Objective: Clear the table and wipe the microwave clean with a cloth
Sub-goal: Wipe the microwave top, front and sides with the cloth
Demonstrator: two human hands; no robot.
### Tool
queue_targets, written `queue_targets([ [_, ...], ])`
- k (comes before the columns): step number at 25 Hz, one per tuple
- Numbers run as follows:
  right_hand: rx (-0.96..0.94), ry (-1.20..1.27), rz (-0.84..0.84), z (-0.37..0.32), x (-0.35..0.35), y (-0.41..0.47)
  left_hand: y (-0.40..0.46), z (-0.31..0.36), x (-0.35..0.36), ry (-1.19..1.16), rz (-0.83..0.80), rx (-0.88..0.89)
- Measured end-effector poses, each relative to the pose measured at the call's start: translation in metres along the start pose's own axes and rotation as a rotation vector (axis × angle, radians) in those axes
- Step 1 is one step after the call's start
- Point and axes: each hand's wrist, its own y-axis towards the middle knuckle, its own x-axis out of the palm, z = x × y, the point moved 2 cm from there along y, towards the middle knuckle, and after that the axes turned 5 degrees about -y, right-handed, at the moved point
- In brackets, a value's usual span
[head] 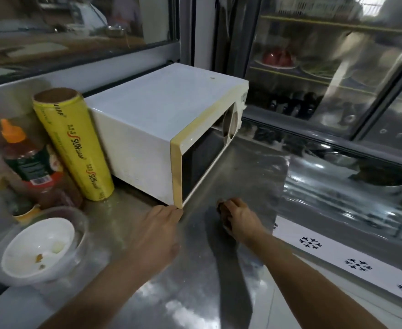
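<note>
Dim, cool indoor light; glare patches on steel table (pixel 219 293) below right hand (pixel 239 218); motion blur, wide-angle edge bending.

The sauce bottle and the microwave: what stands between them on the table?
In the head view, a yellow roll of cling film stands upright between the sauce bottle and the microwave, leaning close against the microwave's side.

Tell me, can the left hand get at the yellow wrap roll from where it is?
Probably yes. The left hand rests at the microwave's front bottom corner, and the roll stands just left of the microwave. Bare steel counter lies between them; the bowl sits nearer the camera, off that path.
</note>
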Motion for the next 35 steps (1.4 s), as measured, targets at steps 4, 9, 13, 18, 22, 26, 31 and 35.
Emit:
queue_targets([
  [4,-0.100,-0.039,-0.161,0.004,0.035,0.015,0.019,0.009,0.014,-0.016,-0.017,-0.038],
  [9,-0.100,-0.149,-0.193,0.004,0.041,0.008,0.048,0.012,0.022,-0.116,-0.059,-0.060],
  [13,-0.052,-0.211,-0.301,0.005,0.020,0.017,0.067,0.015,0.031,-0.112,-0.045,-0.010],
  [18,-0.024,-0.174,-0.140,0.028,-0.023,0.041,0.101,0.021,0.032,-0.141,-0.003,0.006],
  [22,-0.037,-0.152,-0.041,0.070,-0.044,0.092,0.139,0.032,0.038,-0.170,0.032,-0.066],
  [26,-0.114,-0.127,-0.053,0.118,-0.044,0.157,0.183,0.047,0.054,-0.156,0.080,-0.188],
  [31,-0.261,-0.109,-0.107,0.137,-0.029,0.202,0.210,0.062,0.074,-0.102,0.125,-0.300],
  [35,-0.411,-0.200,-0.124,0.141,-0.020,0.198,0.217,0.075,0.078,0.024,0.150,-0.337],
])
